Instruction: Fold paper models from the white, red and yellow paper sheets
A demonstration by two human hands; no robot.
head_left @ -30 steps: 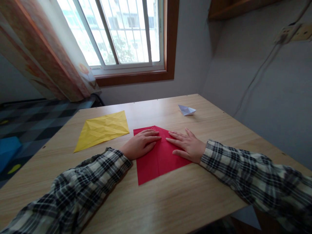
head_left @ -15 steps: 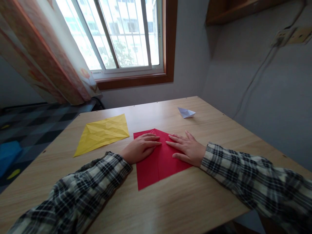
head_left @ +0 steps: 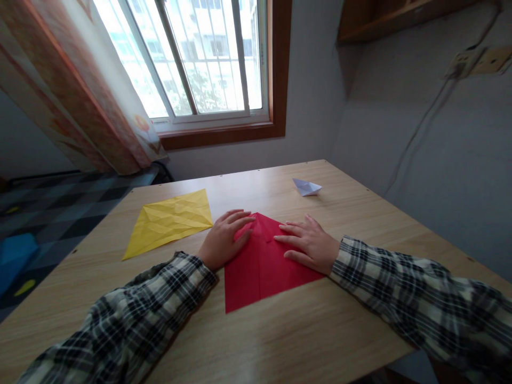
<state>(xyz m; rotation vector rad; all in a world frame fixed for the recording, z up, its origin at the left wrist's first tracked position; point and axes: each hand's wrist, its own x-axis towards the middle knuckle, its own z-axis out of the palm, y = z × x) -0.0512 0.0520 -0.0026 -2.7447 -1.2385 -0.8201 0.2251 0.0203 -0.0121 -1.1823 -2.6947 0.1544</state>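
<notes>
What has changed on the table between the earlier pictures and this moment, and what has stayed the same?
The left hand has slid towards the far left corner of the red paper, where the flat corner seen earlier is now folded in, leaving a point at the top. The right hand still lies flat on the paper's right side. The yellow paper and the small white folded paper have not moved on the table.

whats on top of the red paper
Both hands press on the folded red paper sheet: left hand, right hand. The paper beneath the palms is hidden.
</notes>
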